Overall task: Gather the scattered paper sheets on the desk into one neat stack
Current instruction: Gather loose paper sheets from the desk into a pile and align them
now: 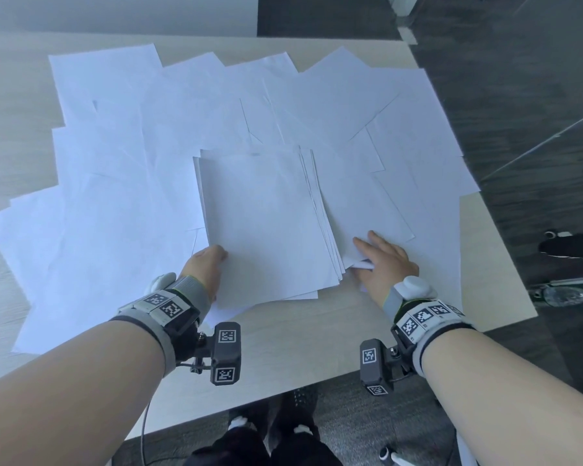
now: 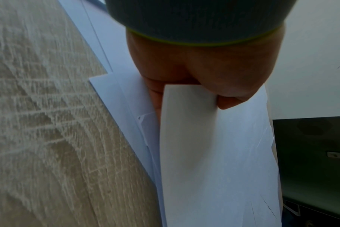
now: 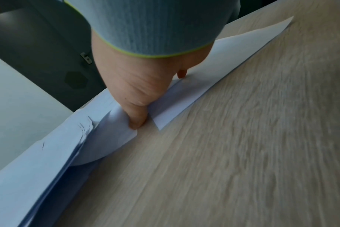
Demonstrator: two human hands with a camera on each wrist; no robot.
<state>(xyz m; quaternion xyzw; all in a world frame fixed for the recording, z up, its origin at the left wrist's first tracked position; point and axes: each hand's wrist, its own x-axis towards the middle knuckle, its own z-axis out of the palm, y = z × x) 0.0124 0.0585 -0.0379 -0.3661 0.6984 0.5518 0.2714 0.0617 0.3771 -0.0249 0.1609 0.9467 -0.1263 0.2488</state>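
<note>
Many white paper sheets point(image 1: 115, 146) lie scattered and overlapping across the light wood desk point(image 1: 300, 338). A partly gathered stack point(image 1: 266, 223) sits in the near middle, its right edges fanned. My left hand point(image 1: 206, 264) grips the stack's near left edge. The left wrist view shows the thumb on top of the stack point(image 2: 213, 153) and fingers beneath. Just right of the stack, my right hand point(image 1: 384, 260) pinches the near corner of a loose sheet point(image 1: 360, 203), fingers on top. In the right wrist view the thumb curls that sheet point(image 3: 111, 138) upward.
The desk's near edge runs just behind my wrists, and bare wood point(image 3: 243, 138) lies between it and the papers. Sheets reach the desk's right edge point(image 1: 465, 183), with dark floor beyond. A chair base and a bottle point(image 1: 566, 294) stand at the right.
</note>
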